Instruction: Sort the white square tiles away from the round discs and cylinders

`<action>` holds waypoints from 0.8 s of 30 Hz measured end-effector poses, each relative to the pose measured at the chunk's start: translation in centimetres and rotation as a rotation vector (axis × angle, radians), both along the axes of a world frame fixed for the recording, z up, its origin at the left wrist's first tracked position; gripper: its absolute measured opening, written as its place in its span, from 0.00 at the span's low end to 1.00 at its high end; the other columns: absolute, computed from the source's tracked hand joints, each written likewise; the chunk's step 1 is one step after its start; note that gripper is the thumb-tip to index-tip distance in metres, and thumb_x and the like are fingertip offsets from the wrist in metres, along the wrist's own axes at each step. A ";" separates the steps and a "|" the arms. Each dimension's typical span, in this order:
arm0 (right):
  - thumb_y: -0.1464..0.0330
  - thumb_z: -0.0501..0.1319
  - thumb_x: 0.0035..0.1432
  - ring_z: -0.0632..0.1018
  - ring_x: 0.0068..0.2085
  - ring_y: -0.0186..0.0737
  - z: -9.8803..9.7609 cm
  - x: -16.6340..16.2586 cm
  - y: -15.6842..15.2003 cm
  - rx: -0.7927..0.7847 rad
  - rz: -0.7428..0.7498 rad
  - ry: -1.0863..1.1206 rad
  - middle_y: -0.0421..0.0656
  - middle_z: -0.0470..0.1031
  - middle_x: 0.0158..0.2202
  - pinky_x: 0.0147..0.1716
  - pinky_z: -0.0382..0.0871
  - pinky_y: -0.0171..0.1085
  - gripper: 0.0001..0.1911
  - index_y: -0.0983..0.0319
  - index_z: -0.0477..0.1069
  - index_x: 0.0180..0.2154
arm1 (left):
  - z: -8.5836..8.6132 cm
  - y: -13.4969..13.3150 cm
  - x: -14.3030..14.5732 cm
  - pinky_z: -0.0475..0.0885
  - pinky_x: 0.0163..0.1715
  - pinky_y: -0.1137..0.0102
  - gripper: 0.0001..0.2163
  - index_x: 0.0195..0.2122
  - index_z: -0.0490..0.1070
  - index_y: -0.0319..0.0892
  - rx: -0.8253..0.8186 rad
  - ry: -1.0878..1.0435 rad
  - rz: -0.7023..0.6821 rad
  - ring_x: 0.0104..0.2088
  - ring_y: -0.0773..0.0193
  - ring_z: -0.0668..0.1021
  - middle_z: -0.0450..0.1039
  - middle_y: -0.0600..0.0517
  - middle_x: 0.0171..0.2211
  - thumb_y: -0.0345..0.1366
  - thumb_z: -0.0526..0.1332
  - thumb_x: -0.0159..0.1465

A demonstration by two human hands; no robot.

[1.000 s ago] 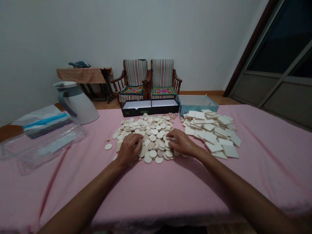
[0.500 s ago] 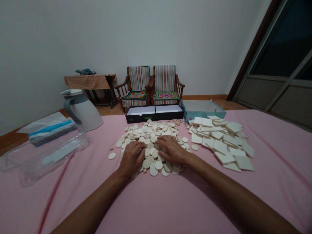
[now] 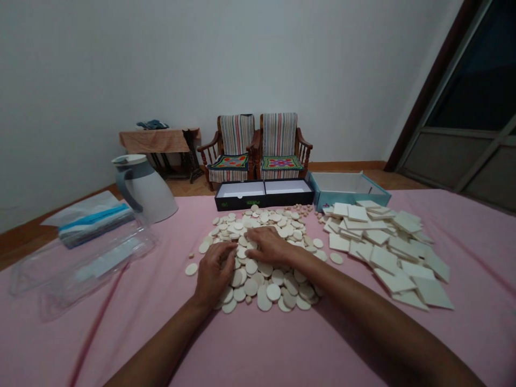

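A heap of pale round discs (image 3: 266, 252) lies on the pink tablecloth (image 3: 258, 344) in front of me. My left hand (image 3: 213, 271) rests palm down on the heap's left side, fingers curled over discs. My right hand (image 3: 268, 244) lies on the middle of the heap, fingers bent and pressed onto the discs, close to my left fingertips. What either hand grips, if anything, is hidden beneath the fingers. A pile of pale square tiles (image 3: 382, 244) lies to the right.
A black open box (image 3: 264, 193) and a light blue box (image 3: 349, 185) stand behind the heaps. A white jug (image 3: 143, 188) and clear plastic packs (image 3: 83, 252) sit at left. Small beads (image 3: 302, 208) lie by the boxes. Two striped chairs (image 3: 258, 145) stand by the wall.
My right hand has slid left across the disc heap toward my left hand. The view has shifted, so the heaps sit lower and further right in the frame.
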State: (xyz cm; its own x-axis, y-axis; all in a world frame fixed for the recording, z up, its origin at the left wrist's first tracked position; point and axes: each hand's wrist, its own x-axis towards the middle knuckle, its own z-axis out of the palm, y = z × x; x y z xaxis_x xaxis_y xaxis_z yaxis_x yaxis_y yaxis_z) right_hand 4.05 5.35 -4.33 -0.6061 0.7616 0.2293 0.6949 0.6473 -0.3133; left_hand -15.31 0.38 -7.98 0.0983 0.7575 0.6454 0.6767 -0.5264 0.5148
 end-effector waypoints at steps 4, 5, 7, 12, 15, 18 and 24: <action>0.58 0.60 0.61 0.76 0.44 0.45 0.3 0.6 0.3 -0.010 -0.053 0.022 0.46 0.79 0.37 0.49 0.59 0.44 0.15 0.63 0.77 0.36 | -0.1 -0.1 0.2 0.72 0.46 0.62 0.08 0.40 0.75 0.42 -0.017 -0.026 0.028 0.44 0.59 0.77 0.77 0.48 0.40 0.35 0.57 0.64; 0.58 0.58 0.62 0.77 0.43 0.43 0.5 0.7 0.8 -0.016 -0.079 0.040 0.46 0.80 0.37 0.48 0.60 0.42 0.15 0.62 0.77 0.36 | -0.1 -0.1 0.3 0.72 0.45 0.62 0.08 0.40 0.75 0.42 -0.019 -0.026 0.031 0.44 0.59 0.77 0.77 0.48 0.40 0.35 0.57 0.64; 0.61 0.55 0.65 0.76 0.45 0.42 0.8 0.7 2.3 -0.031 -0.155 0.043 0.46 0.80 0.42 0.46 0.62 0.38 0.15 0.61 0.77 0.40 | 0.0 -0.2 0.4 0.72 0.45 0.62 0.08 0.41 0.75 0.42 -0.014 -0.024 0.033 0.43 0.59 0.77 0.77 0.49 0.40 0.34 0.57 0.64; 0.70 0.54 0.63 0.74 0.53 0.43 0.7 -1.2 7.7 -0.121 -0.261 -0.088 0.46 0.77 0.50 0.47 0.62 0.36 0.14 0.59 0.75 0.46 | 0.4 -0.4 0.4 0.72 0.44 0.62 0.08 0.39 0.75 0.43 0.041 -0.009 0.051 0.42 0.59 0.77 0.78 0.49 0.38 0.34 0.56 0.64; 0.73 0.55 0.59 0.76 0.50 0.46 0.3 -2.8 9.7 -0.179 -0.306 -0.145 0.49 0.79 0.46 0.45 0.64 0.38 0.13 0.61 0.77 0.41 | 0.4 -0.4 0.3 0.72 0.44 0.62 0.08 0.39 0.75 0.44 0.065 0.008 0.064 0.42 0.59 0.78 0.78 0.49 0.39 0.33 0.56 0.64; 0.75 0.57 0.56 0.77 0.49 0.50 0.0 -3.8 10.4 -0.210 -0.357 -0.177 0.53 0.79 0.45 0.45 0.64 0.41 0.12 0.64 0.78 0.38 | 0.2 -0.4 0.2 0.72 0.43 0.63 0.08 0.38 0.74 0.44 0.075 0.016 0.067 0.42 0.59 0.78 0.78 0.50 0.38 0.32 0.56 0.63; 0.71 0.62 0.53 0.76 0.49 0.49 0.9 -3.5 10.0 -0.191 -0.406 -0.122 0.50 0.78 0.47 0.43 0.65 0.40 0.10 0.61 0.78 0.39 | 0.1 -0.2 0.3 0.73 0.44 0.62 0.08 0.39 0.75 0.44 0.079 0.020 0.066 0.43 0.59 0.78 0.78 0.50 0.38 0.32 0.56 0.63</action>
State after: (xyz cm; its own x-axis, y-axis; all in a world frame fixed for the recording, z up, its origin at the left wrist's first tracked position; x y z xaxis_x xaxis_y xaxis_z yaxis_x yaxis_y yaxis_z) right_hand 0.59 15.36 -3.41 -0.2635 0.9646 0.0073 0.9194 0.2534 -0.3009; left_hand -15.06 0.17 -7.90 0.0632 0.7095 0.7019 0.7210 -0.5188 0.4595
